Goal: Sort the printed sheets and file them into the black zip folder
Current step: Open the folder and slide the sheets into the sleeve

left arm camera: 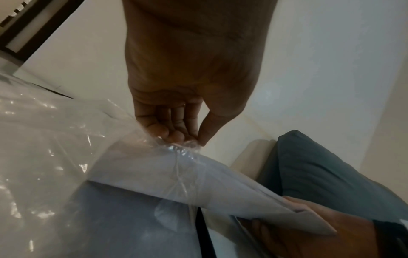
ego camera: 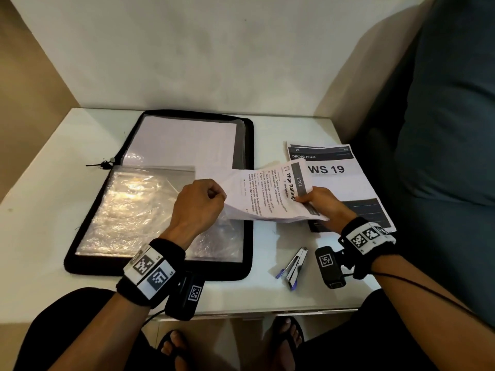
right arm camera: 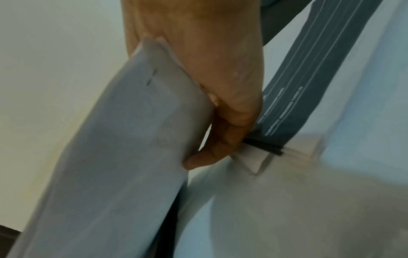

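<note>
Two hands work over a white table (ego camera: 53, 199) where the black zip folder (ego camera: 249, 145) lies open flat, its clear plastic sleeves (ego camera: 139, 210) facing up and a blank white sheet (ego camera: 184, 140) showing under plastic in the far half. The left hand (ego camera: 199, 203) is curled, and the left wrist view shows its thumb and fingertips (left arm camera: 174, 135) pinching a crinkled edge of a clear sleeve (left arm camera: 183, 150), lifting it off the page beneath. The right hand (ego camera: 324, 203) grips a small set of printed sheets (ego camera: 267, 195) headed "Wipe Railings", thumb on top and fingers curled underneath; the right wrist view shows the fingers (right arm camera: 203, 160) wrapped under the paper (right arm camera: 123, 139), which carries a staple near one corner. These sheets are held off the table, bowed, reaching from the right hand across the folder's right edge to the left hand, just at the lifted sleeve edge; whether their leading edge is already inside the sleeve I cannot tell. Right of the folder a stack of further printed sheets (ego camera: 345, 180) lies on the table, the top one reading "DINING AREA" and "WS 19", partly under the right hand. A stapler (ego camera: 296, 265) lies near the table's front edge, between the folder and the right wrist.
</note>
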